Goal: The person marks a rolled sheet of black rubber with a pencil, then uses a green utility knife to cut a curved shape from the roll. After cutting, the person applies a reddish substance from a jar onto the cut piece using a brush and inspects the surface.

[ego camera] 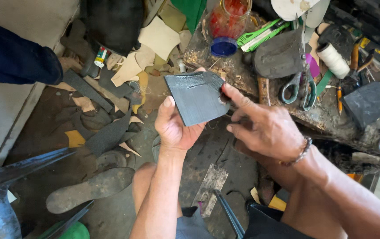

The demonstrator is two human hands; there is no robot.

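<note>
My left hand (174, 126) holds up a flat dark grey piece of rubber sheet (196, 97), thumb on its lower left edge and fingers behind it. The sheet has a lighter, scuffed strip along its top. My right hand (261, 126) pinches the sheet's right edge between thumb and forefinger, where a small pale mark shows. A beaded bracelet (300, 152) circles my right wrist. Both hands hover above the floor, just in front of a worn workbench (322, 117).
On the bench lie green-handled scissors (298, 86), a green utility knife (261, 35), a red-filled jar (230, 17), a spool of white thread (333, 59) and dark rubber heel pieces (367, 104). Leather scraps (110, 132), a shoe sole (90, 188) and another person's dark sleeve (15, 59) are at left.
</note>
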